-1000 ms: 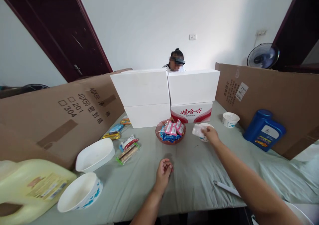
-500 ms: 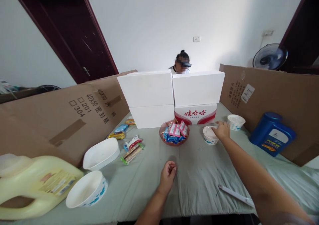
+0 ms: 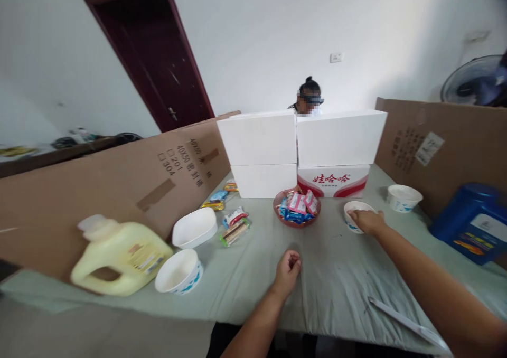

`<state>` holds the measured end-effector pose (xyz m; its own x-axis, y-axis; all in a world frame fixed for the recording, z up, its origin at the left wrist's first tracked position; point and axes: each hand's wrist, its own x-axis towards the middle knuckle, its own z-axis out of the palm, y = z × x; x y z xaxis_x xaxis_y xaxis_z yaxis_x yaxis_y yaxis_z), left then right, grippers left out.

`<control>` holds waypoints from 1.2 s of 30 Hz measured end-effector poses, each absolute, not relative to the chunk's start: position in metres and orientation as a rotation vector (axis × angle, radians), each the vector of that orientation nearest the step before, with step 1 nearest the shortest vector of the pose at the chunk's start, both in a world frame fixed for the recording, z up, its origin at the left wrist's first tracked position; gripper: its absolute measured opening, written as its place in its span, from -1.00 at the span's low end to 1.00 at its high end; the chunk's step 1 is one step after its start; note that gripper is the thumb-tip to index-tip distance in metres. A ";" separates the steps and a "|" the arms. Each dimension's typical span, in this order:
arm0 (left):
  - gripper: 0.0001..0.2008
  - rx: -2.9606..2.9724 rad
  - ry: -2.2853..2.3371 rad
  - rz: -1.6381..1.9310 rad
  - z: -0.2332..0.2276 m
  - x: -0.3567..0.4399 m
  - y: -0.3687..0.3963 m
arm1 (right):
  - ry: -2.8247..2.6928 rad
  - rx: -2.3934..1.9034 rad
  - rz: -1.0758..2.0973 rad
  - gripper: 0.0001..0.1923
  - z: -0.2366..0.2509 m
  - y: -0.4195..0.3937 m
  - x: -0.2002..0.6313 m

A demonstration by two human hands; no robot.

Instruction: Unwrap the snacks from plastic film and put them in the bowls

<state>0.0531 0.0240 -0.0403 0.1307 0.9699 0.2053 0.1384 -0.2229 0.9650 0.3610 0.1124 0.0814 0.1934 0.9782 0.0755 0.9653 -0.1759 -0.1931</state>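
Note:
My right hand reaches over the near right side of a white paper bowl with a blue pattern. Its fingers are bunched together inside the rim; whatever is between the fingertips is hidden. Loosely curled and with nothing visible in it, my left hand rests on the green cloth in front of me. Beyond it stands a reddish see-through bowl heaped with wrapped snacks in pink and blue packets. A second paper bowl is to the right of my right hand.
White boxes are stacked at the back; a person is behind them. Cardboard panels flank the table. Left are a yellow jug, white bowls and snack packets. Right are a blue bottle and a pale strip-like tool.
My right hand has moved from the right edge of the paper bowl to over its inside, fingers lowered. The view has turned left. My left hand stays curled on the cloth.

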 end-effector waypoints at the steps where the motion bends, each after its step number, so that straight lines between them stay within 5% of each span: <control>1: -0.88 1.545 1.133 1.202 -0.041 0.054 0.022 | -1.892 -2.241 0.063 -0.59 0.083 0.109 0.356; 4: -0.93 1.627 1.200 1.222 -0.041 0.057 0.018 | -1.987 -2.060 0.042 -0.58 0.079 0.087 0.327; 10: -0.84 2.007 1.776 1.009 0.005 0.005 0.058 | -2.127 -1.554 0.714 -0.58 0.027 -0.007 0.246; 19: -0.48 1.911 2.272 0.389 0.053 -0.122 0.113 | -1.845 -1.497 0.945 -0.63 -0.008 -0.072 0.267; 24: -0.55 2.066 2.056 0.214 0.045 -0.083 0.077 | -1.869 -1.552 0.770 -0.62 -0.010 -0.079 0.295; 31: -0.80 2.170 1.213 -0.120 0.041 0.015 0.036 | -1.986 -1.896 -0.046 -0.69 -0.023 -0.081 0.350; 36: -0.85 2.248 1.126 -0.085 0.041 0.056 0.050 | -2.054 -2.051 -0.088 -0.69 -0.032 -0.092 0.362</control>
<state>0.0556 0.0499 0.0412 0.6351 0.7045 -0.3167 0.7439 -0.4475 0.4963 0.3615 -0.0915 -0.0324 0.0117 0.9778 0.2090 0.9922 0.0146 -0.1239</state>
